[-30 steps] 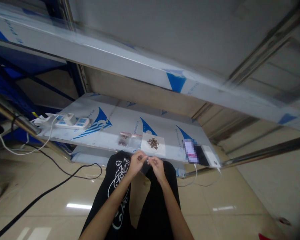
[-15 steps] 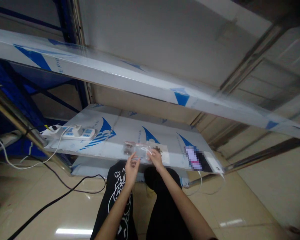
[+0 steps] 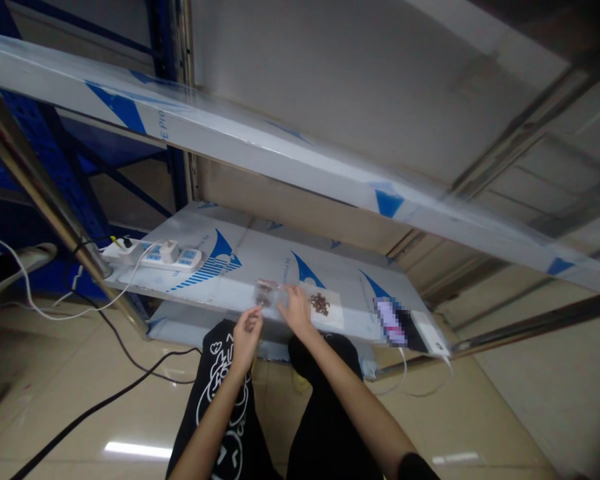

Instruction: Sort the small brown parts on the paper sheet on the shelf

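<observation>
A clear plastic bag [image 3: 263, 293] with dark reddish-brown contents at its left end lies near the shelf's front edge. My left hand [image 3: 249, 328] has its fingers curled and pinched together at the bag's near left corner; the fingertips are small and somewhat blurred. Over the bag's right part rests my right hand [image 3: 295, 312], its fingers stretched forward and covering some of the plastic. Just right of that hand, a pile of small brown pieces [image 3: 320, 305] sits on a white sheet [image 3: 334, 316].
The metal shelf [image 3: 250, 267] carries a white power strip [image 3: 185, 259] at left and a phone with a pixelated screen [image 3: 393, 323] at right, beside a white device [image 3: 433, 333]. An upper shelf edge [image 3: 260, 160] crosses above. Cables [image 3: 105, 400] trail over the floor.
My right hand has moved left off the brown pile and flattened over the bag, so the pile shows fully. My left hand has drawn slightly left. The view has shifted a little.
</observation>
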`<state>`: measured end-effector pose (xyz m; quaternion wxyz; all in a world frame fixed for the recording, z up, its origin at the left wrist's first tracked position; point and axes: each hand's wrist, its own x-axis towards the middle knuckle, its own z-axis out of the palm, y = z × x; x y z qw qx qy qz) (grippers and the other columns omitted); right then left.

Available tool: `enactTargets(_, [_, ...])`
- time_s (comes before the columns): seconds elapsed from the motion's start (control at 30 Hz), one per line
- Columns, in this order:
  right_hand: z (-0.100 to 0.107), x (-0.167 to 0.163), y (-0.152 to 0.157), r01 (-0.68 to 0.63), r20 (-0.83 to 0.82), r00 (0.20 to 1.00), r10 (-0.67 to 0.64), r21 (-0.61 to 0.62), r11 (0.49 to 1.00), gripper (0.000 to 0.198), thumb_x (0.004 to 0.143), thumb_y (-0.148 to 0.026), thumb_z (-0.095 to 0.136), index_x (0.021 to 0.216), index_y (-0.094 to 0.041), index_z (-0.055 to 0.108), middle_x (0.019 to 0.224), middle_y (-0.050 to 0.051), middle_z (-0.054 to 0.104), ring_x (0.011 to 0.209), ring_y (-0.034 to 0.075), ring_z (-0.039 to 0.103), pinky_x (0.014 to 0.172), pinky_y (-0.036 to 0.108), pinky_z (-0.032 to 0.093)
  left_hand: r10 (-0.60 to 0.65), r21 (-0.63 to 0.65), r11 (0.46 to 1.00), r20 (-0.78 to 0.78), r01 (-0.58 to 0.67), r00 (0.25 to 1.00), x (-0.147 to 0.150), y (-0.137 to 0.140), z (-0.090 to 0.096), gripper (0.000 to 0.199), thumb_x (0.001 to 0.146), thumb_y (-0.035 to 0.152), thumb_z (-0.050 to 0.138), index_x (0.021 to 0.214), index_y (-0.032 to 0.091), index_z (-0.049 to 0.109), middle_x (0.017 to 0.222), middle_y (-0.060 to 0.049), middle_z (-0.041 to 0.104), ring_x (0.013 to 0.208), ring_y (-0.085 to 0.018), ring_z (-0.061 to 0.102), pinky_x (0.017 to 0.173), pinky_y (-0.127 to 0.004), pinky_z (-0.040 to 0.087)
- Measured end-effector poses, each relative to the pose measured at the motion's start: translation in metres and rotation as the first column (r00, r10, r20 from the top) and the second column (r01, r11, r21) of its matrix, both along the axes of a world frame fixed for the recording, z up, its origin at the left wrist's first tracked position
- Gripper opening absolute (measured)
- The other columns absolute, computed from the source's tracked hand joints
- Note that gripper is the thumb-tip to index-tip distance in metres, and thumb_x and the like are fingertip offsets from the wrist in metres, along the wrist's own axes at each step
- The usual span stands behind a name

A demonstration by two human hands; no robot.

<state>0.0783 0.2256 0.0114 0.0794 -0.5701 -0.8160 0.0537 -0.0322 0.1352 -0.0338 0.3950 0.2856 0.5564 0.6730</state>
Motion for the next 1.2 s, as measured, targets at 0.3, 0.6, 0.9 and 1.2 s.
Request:
enactTargets(0.3, [-0.011,-0.044,0.002,0.071,0.228,0.972,-0.053,-0.07,0.995,0.046,0.075,-0.02,0.052,0.12,-0.012,0.049,0.13,0.02,0.041,0.123,0.033,0.029,0.096,0.045,0.022,-0.135,-0.062,0.989,-0.079,0.131,0.988,-0.018,-0.033,-0.013,0.036,0.064,0.049,0.061,0.079,0.017,0.062,0.074,-0.004,0.063,0.064,-0.016,0.058,0.061,-0.026,0.046])
enactTargets(0.6, [-0.025,-0.022,-0.007,0.041,0.186,0.982,-0.018,-0.118,0.992,0.052,0.071,-0.021,0.059,0.12,-0.007,0.049,0.129,0.021,0.042,0.121,0.032,0.034,0.095,0.044,0.027,-0.074,-0.194,0.98,-0.189,0.037,0.979,-0.048,-0.049,-0.022,0.046,0.058,0.059,0.061,0.078,0.017,0.064,0.064,-0.003,0.062,0.062,-0.018,0.058,0.057,-0.028,0.045])
enactTargets(0.9, [-0.027,0.004,0.006,-0.038,0.026,0.999,0.037,0.034,0.999,0.048,0.079,-0.003,0.034,0.126,-0.012,0.043,0.134,0.012,0.04,0.124,0.024,0.031,0.097,0.038,0.026,-0.056,-0.225,0.974,-0.253,-0.003,0.966,-0.072,-0.055,-0.039,0.045,0.058,0.056,0.062,0.081,0.017,0.065,0.068,-0.003,0.064,0.065,-0.019,0.059,0.061,-0.028,0.046])
enactTargets(1.2, [-0.013,-0.021,0.0,-0.118,-0.115,0.987,0.114,-0.028,0.993,0.057,0.073,-0.026,0.052,0.126,-0.012,0.041,0.134,0.014,0.038,0.122,0.028,0.031,0.099,0.041,0.024,-0.105,-0.241,0.97,-0.276,0.037,0.955,-0.06,-0.045,-0.035,0.044,0.057,0.056,0.063,0.078,0.017,0.066,0.071,-0.004,0.064,0.063,-0.018,0.058,0.061,-0.029,0.046])
